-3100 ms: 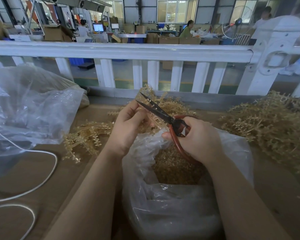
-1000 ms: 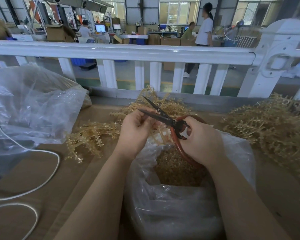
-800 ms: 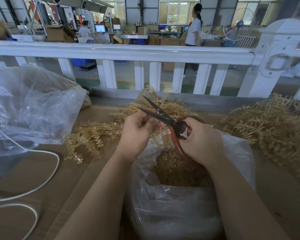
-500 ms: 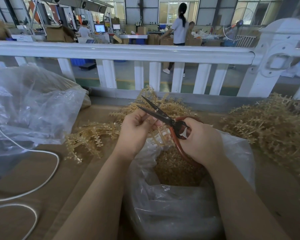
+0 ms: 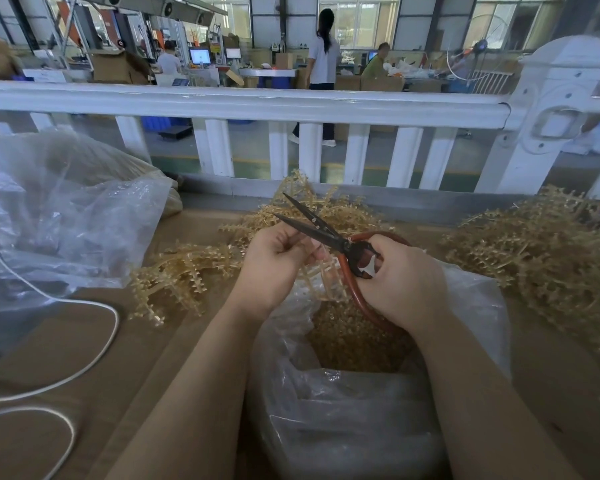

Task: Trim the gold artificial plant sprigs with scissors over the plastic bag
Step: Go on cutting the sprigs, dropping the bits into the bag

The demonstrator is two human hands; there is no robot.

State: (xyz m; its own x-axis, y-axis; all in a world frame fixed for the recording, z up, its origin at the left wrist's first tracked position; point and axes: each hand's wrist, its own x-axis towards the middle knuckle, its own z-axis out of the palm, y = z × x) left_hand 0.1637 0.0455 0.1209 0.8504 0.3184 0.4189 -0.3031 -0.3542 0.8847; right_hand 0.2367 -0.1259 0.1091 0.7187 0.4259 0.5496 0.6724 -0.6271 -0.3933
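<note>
Since a few seconds ago the hands are sitting almost where they were, the blades are still parted, and only a person in a white top (image 5: 323, 60) far behind the white railing (image 5: 243, 105) is walking across the floor. The left hand (image 5: 274, 268) is pinching a pale gold plastic sprig (image 5: 321, 271) between thumb and curled fingers, holding it just above the mouth of the clear crinkled plastic bag (image 5: 478, 306), which is already holding a heap of gold trimmings. The right hand (image 5: 400, 282) is wrapping around the red loop handles of the dark-bladed scissors (image 5: 314, 225), whose blades are standing spread in a narrow V, tips pointing away over the left fingers. To my eye this is mid-trim: a cut is being lined up, not closed. Next, I reckon, the stem needs feeding deeper between the blades, fingertips kept clear, then a squeeze so the offcut drops into the bag. More gold sprigs are lying in a loose pile on the brown table (image 5: 84, 341) beside the left hand (image 5: 187, 271), another big heap (image 5: 541, 258) to the right, and a white cable (image 5: 49, 296) is looping near a second clear bag (image 5: 66, 209).
</note>
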